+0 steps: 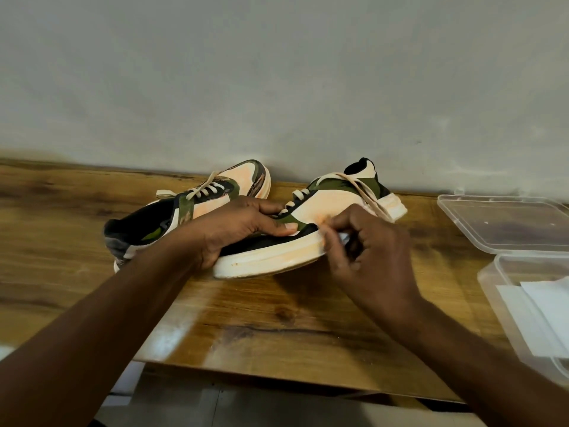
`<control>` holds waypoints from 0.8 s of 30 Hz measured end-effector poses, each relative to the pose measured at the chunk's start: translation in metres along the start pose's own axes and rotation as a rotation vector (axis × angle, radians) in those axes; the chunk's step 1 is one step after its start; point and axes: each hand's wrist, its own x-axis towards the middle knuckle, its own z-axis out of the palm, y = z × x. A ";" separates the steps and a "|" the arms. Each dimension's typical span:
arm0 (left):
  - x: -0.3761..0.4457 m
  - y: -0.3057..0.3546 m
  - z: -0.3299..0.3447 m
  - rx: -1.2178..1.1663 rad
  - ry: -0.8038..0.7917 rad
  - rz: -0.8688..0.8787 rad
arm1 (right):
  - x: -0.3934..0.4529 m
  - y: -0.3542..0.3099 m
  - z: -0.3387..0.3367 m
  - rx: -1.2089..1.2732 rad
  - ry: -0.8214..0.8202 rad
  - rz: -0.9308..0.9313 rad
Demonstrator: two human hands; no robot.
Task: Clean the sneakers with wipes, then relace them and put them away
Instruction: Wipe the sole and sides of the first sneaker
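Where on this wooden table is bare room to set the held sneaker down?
Bare wood lies left of the second sneaker and along the wooden table's near edge, between the forearms. The right side is crowded by the clear plastic box and clear lid.

Both sneakers carry cream side panels with a peach-orange tint, olive-green and black overlays, cream laces and cream soles: the held sneaker (311,229) and the second sneaker (184,211), whose lining is black with a green patch. The table (261,318) is brown wood-grain with dark streaks. At its right edge, the clear container (505,291) holds white wipes (542,312); the wall (277,72) is pale grey.
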 end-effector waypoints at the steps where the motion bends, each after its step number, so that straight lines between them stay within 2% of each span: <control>1: 0.000 0.000 0.000 0.001 -0.004 0.003 | -0.002 -0.005 0.003 0.010 -0.021 -0.036; 4: 0.000 0.000 0.000 0.003 -0.012 0.016 | 0.004 0.000 -0.001 -0.024 -0.047 -0.086; 9: 0.000 0.000 0.000 0.011 -0.014 0.028 | 0.023 0.030 -0.018 -0.128 0.106 0.073; 11: 0.001 0.000 0.000 0.022 0.000 0.030 | 0.021 0.025 -0.015 -0.113 0.113 0.112; 15: 0.001 0.001 0.006 0.022 0.015 0.042 | 0.008 0.000 -0.002 -0.038 0.013 0.006; 19: -0.001 0.003 0.007 0.031 0.021 0.038 | 0.014 0.010 -0.005 -0.132 -0.012 -0.071; 22: -0.001 0.004 0.009 0.029 0.025 0.033 | 0.027 0.033 -0.021 -0.262 0.086 0.026; 24: -0.001 0.005 0.009 0.037 0.031 0.031 | 0.028 0.036 -0.024 -0.256 0.095 0.079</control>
